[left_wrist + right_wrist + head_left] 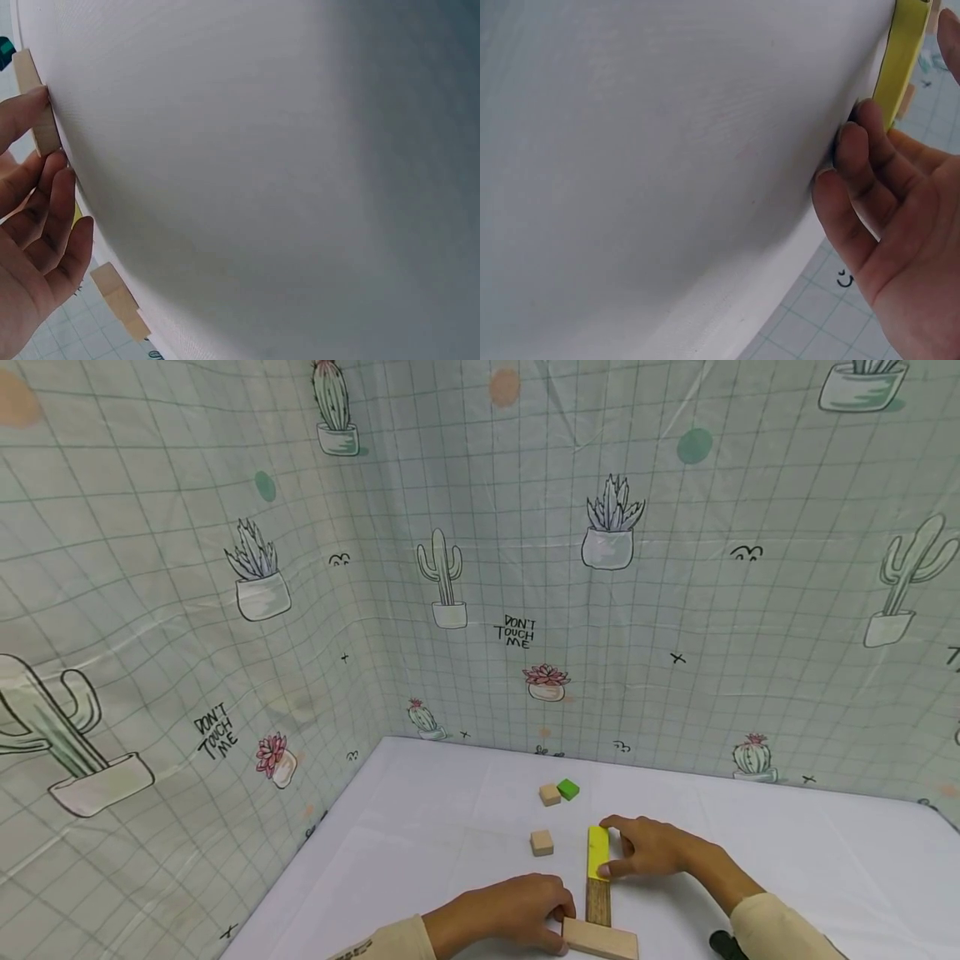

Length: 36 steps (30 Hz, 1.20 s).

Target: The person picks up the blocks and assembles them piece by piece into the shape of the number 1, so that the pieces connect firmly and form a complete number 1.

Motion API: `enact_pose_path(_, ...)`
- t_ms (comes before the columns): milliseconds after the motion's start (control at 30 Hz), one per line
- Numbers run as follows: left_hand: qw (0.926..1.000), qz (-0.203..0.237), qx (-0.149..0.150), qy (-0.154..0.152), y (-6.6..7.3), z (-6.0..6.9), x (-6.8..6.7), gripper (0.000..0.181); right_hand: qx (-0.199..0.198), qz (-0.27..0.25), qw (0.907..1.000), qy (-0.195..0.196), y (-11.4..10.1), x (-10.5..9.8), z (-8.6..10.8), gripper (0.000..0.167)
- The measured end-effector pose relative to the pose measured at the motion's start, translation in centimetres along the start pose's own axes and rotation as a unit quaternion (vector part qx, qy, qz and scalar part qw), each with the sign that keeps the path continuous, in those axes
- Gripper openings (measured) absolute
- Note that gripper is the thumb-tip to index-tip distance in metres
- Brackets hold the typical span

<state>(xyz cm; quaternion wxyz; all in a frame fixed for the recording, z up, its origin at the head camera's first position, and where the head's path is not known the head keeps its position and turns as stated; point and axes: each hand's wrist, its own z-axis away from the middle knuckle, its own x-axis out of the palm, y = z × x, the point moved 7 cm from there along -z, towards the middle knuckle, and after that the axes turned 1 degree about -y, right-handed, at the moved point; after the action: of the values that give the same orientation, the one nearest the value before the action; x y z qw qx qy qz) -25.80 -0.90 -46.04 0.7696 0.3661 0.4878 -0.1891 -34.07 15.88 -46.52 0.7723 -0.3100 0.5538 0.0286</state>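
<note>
My left hand (517, 910) pinches the left end of a plain light wooden block (600, 938), which lies crosswise near the front. In the left wrist view, the thumb and fingers of that hand (45, 244) meet on the same block (46, 136). A dark brown wooden block (598, 902) runs back from it. Beyond the brown block, in line with it, lies a yellow block (597, 852). My right hand (652, 846) holds the yellow block, index finger at its far end and thumb by its near end. The right wrist view shows the yellow block (901, 64) beside curled fingers.
A light wooden cube (542, 842) sits left of the yellow block. Farther back, another wooden cube (550, 794) stands beside a green block (568, 789). A dark object (726, 945) lies by the right sleeve. Cactus-patterned cloth (480, 693) hangs behind the white table (450, 810).
</note>
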Motion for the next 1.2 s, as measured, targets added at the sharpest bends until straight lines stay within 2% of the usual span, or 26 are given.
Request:
enact_pose_path(467,1.0000,-0.006,0.007,-0.002,0.0,0.2,0.1,0.023,-0.010,0.014,0.9996,0.024,-0.3,-0.8,-0.5,0.079)
enact_pose_path(600,0.9999,-0.009,0.007,0.000,-0.1,0.2,0.1,0.024,0.001,0.017,0.9993,0.032,-0.2,-1.0,-1.1,0.077)
enact_pose_path(900,0.9998,-0.016,0.012,0.004,0.0,0.2,-0.1,0.025,0.025,0.038,0.9952,0.087,-0.1,-2.3,-2.7,0.071)
enact_pose_path(1200,1.0000,-0.004,-0.004,-0.008,-0.1,0.0,0.0,0.023,0.045,0.057,0.9907,0.115,-0.3,-3.3,-4.2,0.069)
